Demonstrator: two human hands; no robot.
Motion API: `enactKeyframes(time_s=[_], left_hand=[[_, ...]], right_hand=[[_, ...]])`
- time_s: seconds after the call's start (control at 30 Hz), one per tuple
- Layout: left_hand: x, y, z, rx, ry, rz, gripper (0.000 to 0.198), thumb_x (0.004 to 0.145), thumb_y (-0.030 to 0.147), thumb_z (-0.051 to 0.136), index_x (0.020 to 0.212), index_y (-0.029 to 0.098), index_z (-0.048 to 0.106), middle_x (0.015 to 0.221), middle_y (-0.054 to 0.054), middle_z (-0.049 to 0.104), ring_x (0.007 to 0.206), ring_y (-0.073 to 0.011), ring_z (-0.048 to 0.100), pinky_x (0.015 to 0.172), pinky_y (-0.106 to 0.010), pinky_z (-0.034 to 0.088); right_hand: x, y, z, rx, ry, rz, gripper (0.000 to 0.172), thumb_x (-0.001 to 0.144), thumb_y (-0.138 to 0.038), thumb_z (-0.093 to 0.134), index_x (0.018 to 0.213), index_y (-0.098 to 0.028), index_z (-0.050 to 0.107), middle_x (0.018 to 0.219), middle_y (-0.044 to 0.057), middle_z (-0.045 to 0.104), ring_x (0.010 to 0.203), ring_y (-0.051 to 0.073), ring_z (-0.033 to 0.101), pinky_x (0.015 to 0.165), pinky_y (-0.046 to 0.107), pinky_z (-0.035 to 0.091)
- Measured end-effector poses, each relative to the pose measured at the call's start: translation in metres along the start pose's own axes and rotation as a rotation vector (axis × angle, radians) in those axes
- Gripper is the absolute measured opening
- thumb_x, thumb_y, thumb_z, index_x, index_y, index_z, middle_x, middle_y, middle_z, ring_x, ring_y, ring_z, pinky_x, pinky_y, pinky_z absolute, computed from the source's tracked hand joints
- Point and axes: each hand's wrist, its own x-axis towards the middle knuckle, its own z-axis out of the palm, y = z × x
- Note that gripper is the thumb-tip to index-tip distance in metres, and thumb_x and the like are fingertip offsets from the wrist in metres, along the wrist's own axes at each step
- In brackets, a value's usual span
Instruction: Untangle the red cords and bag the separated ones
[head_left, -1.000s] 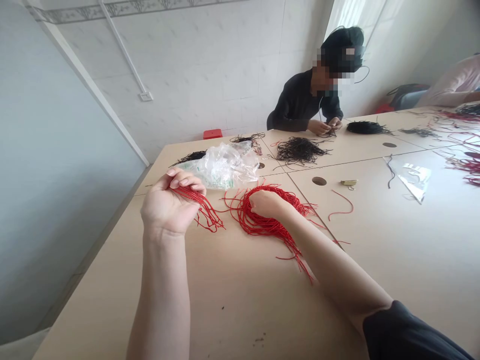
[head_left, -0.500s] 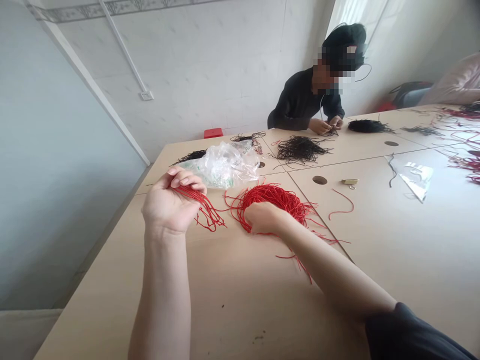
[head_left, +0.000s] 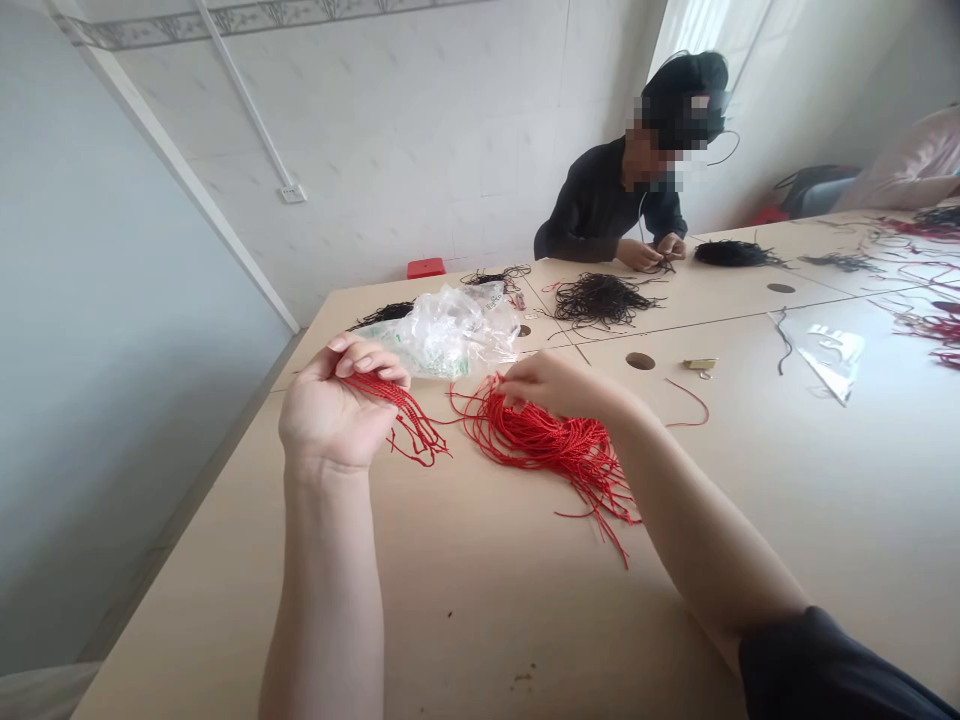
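Several red braided cords (head_left: 411, 418) lie across my left hand (head_left: 341, 405), which is palm up with its fingers curled over them. Their thin knotted ends hang out to the right, just above the table. A large heap of red cords (head_left: 555, 440) rests on the table to the right of that hand. At the heap's far left side, my right hand (head_left: 551, 385) is closed, fingers pinched together at red cord. Its fingertips are partly hidden, so how many strands they grip does not show.
Behind the heap lies a crumpled clear plastic bag (head_left: 450, 330). Farther back are black cord bundles (head_left: 604, 302). A gold clip (head_left: 700, 365), a loose red cord (head_left: 690, 405) and a clear triangular sheet (head_left: 829, 355) lie to the right. A person in black (head_left: 600, 200) handles dark cord opposite.
My right hand has moved from the near left part of the red heap up and away to its far side, uncovering the heap's front. My left hand has barely shifted with its cords.
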Motion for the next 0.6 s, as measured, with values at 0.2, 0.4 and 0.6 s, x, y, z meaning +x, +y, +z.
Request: enactKeyframes(time_s=[0.2,0.4,0.6], left_hand=[[0.001,0.001,-0.001,0.016,-0.002,0.003,0.028,0.093,0.015,0.032,0.067,0.020,0.041,0.050,0.004,0.044,0.046,-0.0097,0.052,0.052,-0.024,0.044],[0.000,-0.008,0.006,0.158,-0.021,-0.007,0.029,0.095,0.016,0.036,0.074,0.016,0.056,0.057,0.001,0.057,0.056,-0.0108,0.062,0.057,-0.022,0.051],[-0.006,-0.029,0.011,0.659,-0.161,-0.207,0.026,0.092,0.026,0.052,0.091,0.010,0.072,0.095,-0.015,0.073,0.089,-0.0246,0.071,0.080,-0.034,0.055]], right_hand=[[-0.029,0.001,-0.031,0.827,0.343,-0.189,0.034,0.089,-0.044,0.056,0.106,-0.016,0.067,0.090,0.007,0.069,0.070,0.012,0.063,0.068,0.028,0.051],[-0.047,-0.010,-0.038,0.884,0.028,-0.209,0.028,0.082,-0.043,0.067,0.084,-0.015,0.070,0.069,0.004,0.068,0.055,0.012,0.061,0.052,0.026,0.050],[-0.046,-0.025,-0.039,0.698,-0.043,-0.219,0.022,0.085,-0.037,0.065,0.080,-0.016,0.065,0.065,0.000,0.063,0.058,0.009,0.056,0.055,0.022,0.045]])
